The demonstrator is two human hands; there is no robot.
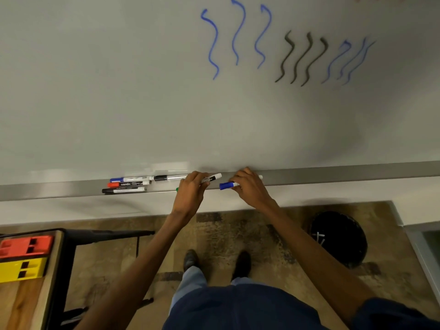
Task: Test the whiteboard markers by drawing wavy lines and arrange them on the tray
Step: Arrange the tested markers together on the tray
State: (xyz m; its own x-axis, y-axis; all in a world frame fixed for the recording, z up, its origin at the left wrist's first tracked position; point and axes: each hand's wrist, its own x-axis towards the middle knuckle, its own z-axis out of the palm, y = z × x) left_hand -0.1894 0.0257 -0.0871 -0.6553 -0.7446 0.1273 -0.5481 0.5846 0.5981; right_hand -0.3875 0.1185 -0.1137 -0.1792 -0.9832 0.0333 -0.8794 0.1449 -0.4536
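My left hand point(190, 189) grips a white marker with a black label point(212, 178) over the grey marker tray point(333, 173); a green tip point(177, 189) shows under its wrist. My right hand point(250, 186) pinches a blue-capped marker point(227, 185) just above the tray. Several markers lie on the tray to the left: a blue-capped one point(131, 179), a red-capped one point(128, 184), a black one point(123, 190) and a black-capped one point(170, 177). On the whiteboard point(119, 91) are blue wavy lines point(235, 34), black wavy lines point(302, 58) and fainter blue ones point(347, 60).
A wooden table point(23, 303) at the lower left carries a red block point(26, 245) and a yellow block point(22, 269). A black round bin point(340, 236) stands on the carpet to the right. My feet point(216, 262) are just below the tray.
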